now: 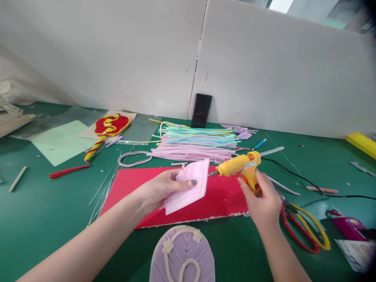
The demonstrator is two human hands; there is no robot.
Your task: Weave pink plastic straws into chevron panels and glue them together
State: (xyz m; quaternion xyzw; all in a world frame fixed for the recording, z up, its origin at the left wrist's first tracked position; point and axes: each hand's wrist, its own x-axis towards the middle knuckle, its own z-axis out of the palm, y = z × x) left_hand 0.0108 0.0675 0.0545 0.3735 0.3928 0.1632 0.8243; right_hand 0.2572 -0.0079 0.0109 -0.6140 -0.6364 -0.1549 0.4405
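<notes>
My left hand (169, 186) grips a pink panel of pipe cleaners (192, 192) laid side by side, thumb pressed on its face. In my right hand (263, 197) is a yellow hot glue gun (239, 166), with a clear glue stick (273, 150) poking out of its back. The gun's metal nozzle is at the right edge of the pink panel; whether it touches, I cannot tell. Both are above a red sheet (223, 203). Nearest me is a lilac rounded piece (183, 250) with cream flowers and loops.
Behind lie bundled pastel pipe cleaners (196, 143) and a propped phone (201, 110). At left are a red and yellow tasselled fan (111, 126) and a pale green sheet (60, 141). Scissors (305, 227), a black cord (302, 180) and a purple gadget (349, 227) lie right.
</notes>
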